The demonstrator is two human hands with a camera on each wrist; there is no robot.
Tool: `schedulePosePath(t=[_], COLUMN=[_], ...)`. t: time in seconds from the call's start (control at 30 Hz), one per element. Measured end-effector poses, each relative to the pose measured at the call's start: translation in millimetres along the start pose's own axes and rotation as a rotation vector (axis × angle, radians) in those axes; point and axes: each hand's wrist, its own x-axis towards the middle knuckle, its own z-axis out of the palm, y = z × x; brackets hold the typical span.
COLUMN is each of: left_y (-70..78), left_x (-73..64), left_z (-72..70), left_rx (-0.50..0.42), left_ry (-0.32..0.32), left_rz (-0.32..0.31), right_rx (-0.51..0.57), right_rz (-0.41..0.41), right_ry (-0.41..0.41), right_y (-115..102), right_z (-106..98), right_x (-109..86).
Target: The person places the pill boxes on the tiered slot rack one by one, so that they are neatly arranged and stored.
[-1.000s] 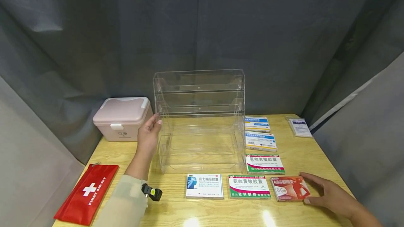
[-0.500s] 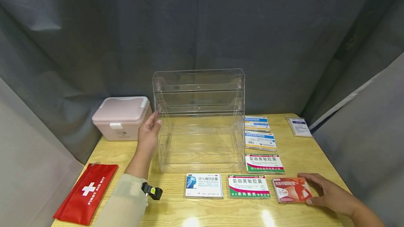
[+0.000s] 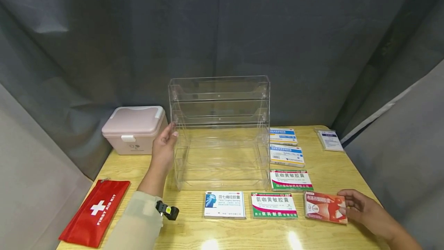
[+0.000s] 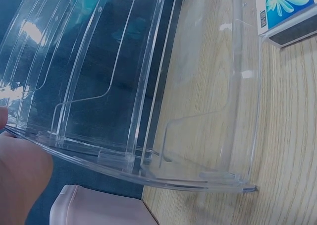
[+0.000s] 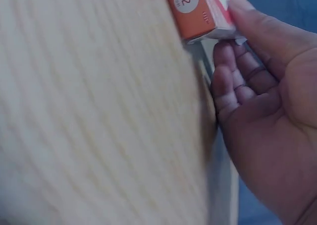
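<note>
A clear plastic tiered rack (image 3: 219, 120) stands upright on the table. My left hand (image 3: 163, 146) holds its left side edge, with the thumb toward the front; in the left wrist view part of that hand (image 4: 20, 178) shows at the rack's side wall. At the front right my right hand (image 3: 367, 213) pinches the right end of a red medicine box (image 3: 323, 206), thumb on top and fingers curled at its far edge. In the right wrist view the box (image 5: 200, 12) appears slightly raised off the table, its orange-red end showing.
White (image 3: 224, 205) and green-and-white medicine boxes (image 3: 274, 206) lie before the rack. Another green-and-white box (image 3: 291, 180) and blue-and-white boxes (image 3: 286, 155) line its right side. A small white packet (image 3: 329, 140) lies back right. Left are a pink case (image 3: 133, 130) and red first aid pouch (image 3: 95, 213).
My right hand has shifted the red box a little to the right and tilted it, its fingers now more curled. The left hand stays on the rack's edge.
</note>
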Motion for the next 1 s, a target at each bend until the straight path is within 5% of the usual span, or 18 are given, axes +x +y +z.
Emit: schedulePosePath(t=[0.17, 0.3, 0.5, 0.77, 1.0], left_y=[-0.7, -0.4, 1.5, 3.0, 2.7], left_x=[0.1, -0.3, -0.5, -2.8, -3.7], left_z=[0.5, 0.0, -0.3, -0.6, -1.3], left_rx=[-0.010, -0.001, -0.006, -0.027, -0.034], left_ry=[0.002, -0.003, -0.006, 0.006, 0.002], left_rz=[-0.003, -0.011, 0.002, -0.013, -0.008], right_rx=[0.083, 0.204, 0.591, 0.709, 0.637], right_rz=[0.088, 0.054, -0.278, -0.623, -0.712], right_ry=[0.041, 0.075, 0.005, 0.011, 0.151], right_y=[10, 15, 3, -93, -208], right_z=[-1, -1, 1, 14, 28], right_x=[2.5, 3.3, 9.7, 25.2, 35.3])
